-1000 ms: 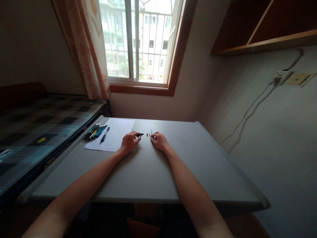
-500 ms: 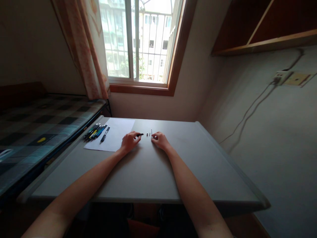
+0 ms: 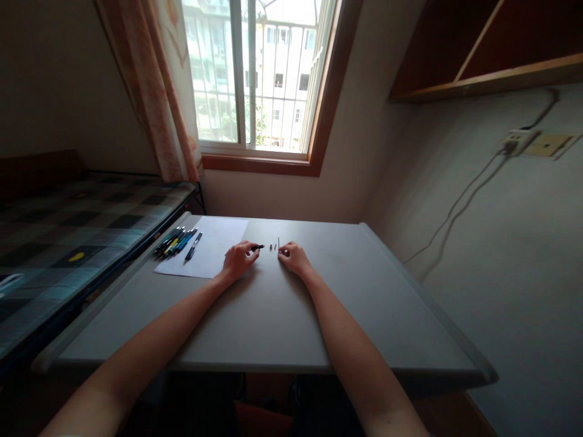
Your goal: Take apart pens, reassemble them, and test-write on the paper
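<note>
My left hand is closed around a black pen barrel, whose dark end sticks out past the fingers to the right. The rest of the barrel is mostly hidden in the palm. With thumb and fingertips, my right hand pinches a thin pen refill that points away from me. Between the hands lie a small pen cone and a tiny thin piece, too small to make out clearly. Both hands rest low over the grey-white table.
A white sheet of paper lies left of my left hand, partly under it. On it are a dark pen and a pile of several pens. A bed stands to the left; a window is ahead.
</note>
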`<state>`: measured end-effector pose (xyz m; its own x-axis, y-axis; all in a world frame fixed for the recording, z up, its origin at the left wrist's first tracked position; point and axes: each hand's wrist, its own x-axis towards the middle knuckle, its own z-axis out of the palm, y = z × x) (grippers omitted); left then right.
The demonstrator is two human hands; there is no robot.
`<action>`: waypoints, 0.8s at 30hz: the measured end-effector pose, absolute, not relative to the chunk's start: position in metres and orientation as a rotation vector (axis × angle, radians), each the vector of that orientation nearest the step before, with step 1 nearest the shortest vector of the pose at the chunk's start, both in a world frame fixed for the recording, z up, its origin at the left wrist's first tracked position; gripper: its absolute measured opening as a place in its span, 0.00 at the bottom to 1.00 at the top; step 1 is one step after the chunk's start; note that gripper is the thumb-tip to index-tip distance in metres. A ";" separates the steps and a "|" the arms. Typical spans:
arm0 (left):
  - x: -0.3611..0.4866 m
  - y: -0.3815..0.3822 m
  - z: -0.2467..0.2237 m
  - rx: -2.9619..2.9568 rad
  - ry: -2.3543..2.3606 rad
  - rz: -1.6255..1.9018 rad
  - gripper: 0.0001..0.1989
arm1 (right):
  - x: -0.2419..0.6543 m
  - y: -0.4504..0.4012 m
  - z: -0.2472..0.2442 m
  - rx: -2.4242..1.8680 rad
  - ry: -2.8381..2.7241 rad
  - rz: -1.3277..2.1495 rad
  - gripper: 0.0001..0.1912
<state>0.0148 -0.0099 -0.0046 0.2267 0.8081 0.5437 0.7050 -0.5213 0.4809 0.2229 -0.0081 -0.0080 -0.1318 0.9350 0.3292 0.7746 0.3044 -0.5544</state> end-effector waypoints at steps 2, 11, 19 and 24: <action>0.015 -0.010 -0.005 2.354 1.460 1.176 0.10 | 0.223 -0.008 -0.009 -1.515 -1.949 0.335 0.10; 0.015 -0.010 -0.004 2.352 1.470 1.161 0.10 | 0.223 -0.008 -0.009 -1.493 -1.928 0.351 0.12; 0.015 -0.009 -0.004 2.353 1.425 1.187 0.10 | 0.223 -0.006 -0.011 -1.447 -1.908 0.342 0.15; 0.015 -0.007 -0.006 2.379 1.349 1.211 0.10 | 0.223 -0.006 -0.011 -1.418 -1.866 0.352 0.13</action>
<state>0.0148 -0.0070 -0.0057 0.2695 0.7740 0.5730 0.6526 -0.5843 0.4824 0.2230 -0.0057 -0.0112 -0.1018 0.9123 0.3967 0.7051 0.3474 -0.6182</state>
